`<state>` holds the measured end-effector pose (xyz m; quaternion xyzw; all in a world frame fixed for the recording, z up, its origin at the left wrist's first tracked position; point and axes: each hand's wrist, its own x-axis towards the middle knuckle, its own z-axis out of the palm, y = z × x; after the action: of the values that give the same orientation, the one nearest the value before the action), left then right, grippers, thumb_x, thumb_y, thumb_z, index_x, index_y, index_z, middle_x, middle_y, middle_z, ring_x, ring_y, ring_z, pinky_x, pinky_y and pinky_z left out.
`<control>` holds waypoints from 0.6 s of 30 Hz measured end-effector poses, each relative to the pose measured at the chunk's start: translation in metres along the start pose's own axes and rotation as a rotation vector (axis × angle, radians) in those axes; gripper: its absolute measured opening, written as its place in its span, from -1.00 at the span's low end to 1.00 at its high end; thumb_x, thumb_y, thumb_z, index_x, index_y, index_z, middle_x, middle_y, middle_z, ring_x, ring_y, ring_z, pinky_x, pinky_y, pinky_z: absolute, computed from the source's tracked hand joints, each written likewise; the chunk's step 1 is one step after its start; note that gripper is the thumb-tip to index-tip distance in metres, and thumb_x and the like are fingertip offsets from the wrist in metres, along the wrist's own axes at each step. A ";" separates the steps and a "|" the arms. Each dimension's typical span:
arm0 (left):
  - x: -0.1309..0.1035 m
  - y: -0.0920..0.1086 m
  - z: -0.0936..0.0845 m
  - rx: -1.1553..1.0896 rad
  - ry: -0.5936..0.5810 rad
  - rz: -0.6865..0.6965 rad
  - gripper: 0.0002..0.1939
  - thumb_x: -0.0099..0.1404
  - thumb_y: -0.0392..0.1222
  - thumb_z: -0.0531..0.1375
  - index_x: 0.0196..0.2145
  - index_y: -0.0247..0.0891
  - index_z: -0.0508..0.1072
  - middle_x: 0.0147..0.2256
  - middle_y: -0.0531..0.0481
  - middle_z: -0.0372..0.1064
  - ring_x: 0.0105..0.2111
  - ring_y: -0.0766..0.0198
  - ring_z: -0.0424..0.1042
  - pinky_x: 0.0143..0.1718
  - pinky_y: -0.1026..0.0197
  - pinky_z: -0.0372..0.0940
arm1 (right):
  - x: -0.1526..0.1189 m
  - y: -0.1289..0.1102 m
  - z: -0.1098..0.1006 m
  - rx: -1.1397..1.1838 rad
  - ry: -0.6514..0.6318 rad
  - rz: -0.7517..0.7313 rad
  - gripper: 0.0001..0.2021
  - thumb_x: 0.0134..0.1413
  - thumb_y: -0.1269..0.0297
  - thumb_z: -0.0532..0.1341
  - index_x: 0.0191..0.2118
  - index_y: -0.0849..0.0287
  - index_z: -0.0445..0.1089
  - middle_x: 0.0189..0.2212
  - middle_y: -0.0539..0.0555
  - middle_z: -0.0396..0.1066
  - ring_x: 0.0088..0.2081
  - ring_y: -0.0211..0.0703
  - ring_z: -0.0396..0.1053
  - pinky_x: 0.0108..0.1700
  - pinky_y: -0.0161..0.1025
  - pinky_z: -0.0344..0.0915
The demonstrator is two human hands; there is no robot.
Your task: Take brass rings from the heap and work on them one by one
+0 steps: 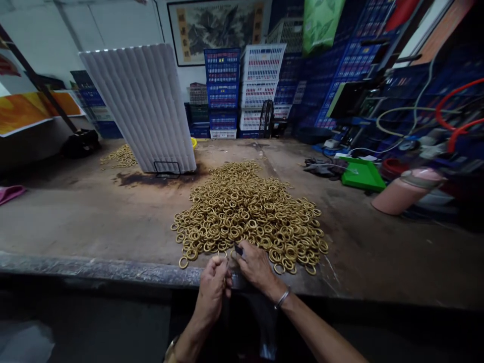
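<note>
A wide heap of brass-coloured metal rings (242, 212) lies on the worktable in front of me. At the heap's near edge my left hand (214, 285) is closed in a pinch, with a single ring (222, 253) at its fingertips. Beside it, my right hand (255, 264) is closed around a small dark, flat-ended tool (238, 249); its exact kind is hidden by the fingers. The two hands are close together but apart, just over the table's front edge. A metal bracelet (282, 297) circles my right wrist.
A tall ribbed whitish panel (143, 106) stands on a wire stand behind the heap. More rings (123, 156) lie at the back left. On the right are a green tray (362, 174), a pink cylinder (408, 190) and a red hose (451, 126). Stacked crates (222, 88) line the back.
</note>
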<state>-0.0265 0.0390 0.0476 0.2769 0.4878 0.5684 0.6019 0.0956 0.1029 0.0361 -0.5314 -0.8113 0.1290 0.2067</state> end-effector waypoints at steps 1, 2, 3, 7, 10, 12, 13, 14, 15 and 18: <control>0.002 0.000 0.002 0.061 0.020 0.016 -0.64 0.07 0.06 0.17 -0.28 -0.25 0.27 -0.59 0.15 0.19 -0.66 0.45 0.17 -0.74 0.43 0.04 | -0.003 0.001 -0.002 0.023 0.019 -0.024 -0.89 0.03 0.32 0.05 -0.29 0.16 0.26 -0.41 0.03 0.39 -0.37 -0.23 0.33 -0.36 -0.35 0.05; 0.003 0.000 0.005 0.125 0.033 0.019 -0.60 0.07 0.08 0.16 -0.24 -0.25 0.26 -0.60 0.16 0.18 -0.68 0.45 0.15 -0.75 0.43 0.04 | -0.007 0.002 -0.004 0.038 0.034 -0.040 -0.89 0.02 0.32 0.06 -0.29 0.16 0.26 -0.41 0.03 0.38 -0.37 -0.23 0.33 -0.36 -0.36 0.06; 0.005 0.000 0.007 0.187 0.037 0.019 -0.58 0.07 0.09 0.15 -0.21 -0.25 0.26 -0.62 0.16 0.18 -0.70 0.45 0.13 -0.75 0.42 0.03 | -0.010 0.003 -0.005 0.047 0.046 -0.050 -0.89 0.01 0.33 0.07 -0.29 0.17 0.26 -0.41 0.03 0.38 -0.37 -0.23 0.33 -0.35 -0.35 0.06; 0.005 0.001 0.017 0.327 -0.004 0.032 -0.65 0.08 0.08 0.14 -0.37 -0.29 0.33 -0.71 0.19 0.07 -0.74 0.48 0.03 -0.74 0.42 -0.03 | -0.020 0.004 -0.009 0.071 0.083 -0.050 -0.88 0.00 0.32 0.07 -0.30 0.19 0.27 -0.43 0.05 0.37 -0.40 -0.20 0.31 -0.36 -0.33 0.08; 0.004 0.001 0.021 0.329 0.005 0.090 -0.70 0.09 0.03 0.14 -0.53 -0.29 0.32 -0.70 0.17 0.06 -0.71 0.48 0.03 -0.69 0.40 -0.02 | -0.022 0.003 -0.012 0.151 0.099 -0.015 -0.88 0.01 0.31 0.05 -0.34 0.19 0.28 -0.46 0.06 0.36 -0.43 -0.21 0.29 -0.37 -0.33 0.10; 0.003 0.000 0.022 0.356 0.028 0.174 -0.75 0.10 -0.04 0.14 -0.54 -0.29 0.36 -0.67 0.15 0.09 -0.67 0.45 0.06 -0.63 0.39 0.02 | -0.023 0.001 -0.015 0.290 0.093 0.047 -0.88 0.03 0.30 0.04 -0.37 0.18 0.28 -0.48 0.04 0.34 -0.43 -0.24 0.27 -0.37 -0.34 0.12; 0.003 0.000 0.022 0.378 0.033 0.219 -0.77 0.10 -0.07 0.14 -0.53 -0.29 0.38 -0.65 0.13 0.12 -0.64 0.43 0.08 -0.60 0.38 0.05 | -0.023 0.000 -0.017 0.380 0.080 0.089 -0.87 0.03 0.28 0.03 -0.38 0.18 0.28 -0.48 0.02 0.33 -0.44 -0.26 0.26 -0.37 -0.35 0.13; 0.002 -0.001 0.023 0.400 0.032 0.259 -0.80 0.11 -0.09 0.13 -0.53 -0.28 0.40 -0.63 0.12 0.15 -0.62 0.41 0.11 -0.57 0.37 0.06 | -0.022 -0.001 -0.019 0.472 0.058 0.131 -0.86 0.03 0.27 0.03 -0.38 0.17 0.28 -0.48 0.00 0.32 -0.43 -0.27 0.26 -0.37 -0.37 0.14; 0.002 -0.001 0.023 0.419 0.026 0.290 -0.81 0.10 -0.11 0.13 -0.52 -0.28 0.42 -0.61 0.10 0.18 -0.59 0.39 0.14 -0.55 0.36 0.08 | -0.022 -0.002 -0.021 0.559 0.032 0.168 -0.85 0.02 0.24 0.03 -0.39 0.17 0.28 -0.49 -0.01 0.32 -0.44 -0.28 0.25 -0.38 -0.37 0.15; -0.001 -0.001 0.025 0.435 -0.012 0.311 -0.83 0.10 -0.13 0.14 -0.49 -0.27 0.43 -0.57 0.08 0.26 -0.55 0.36 0.19 -0.49 0.34 0.11 | -0.021 -0.003 -0.023 0.751 -0.046 0.242 -0.80 -0.01 0.17 0.05 -0.46 0.19 0.28 -0.58 -0.05 0.26 -0.50 -0.31 0.20 -0.43 -0.38 0.14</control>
<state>-0.0036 0.0429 0.0562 0.4746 0.5466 0.5341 0.4367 0.1113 0.0818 0.0539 -0.5077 -0.6435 0.4521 0.3518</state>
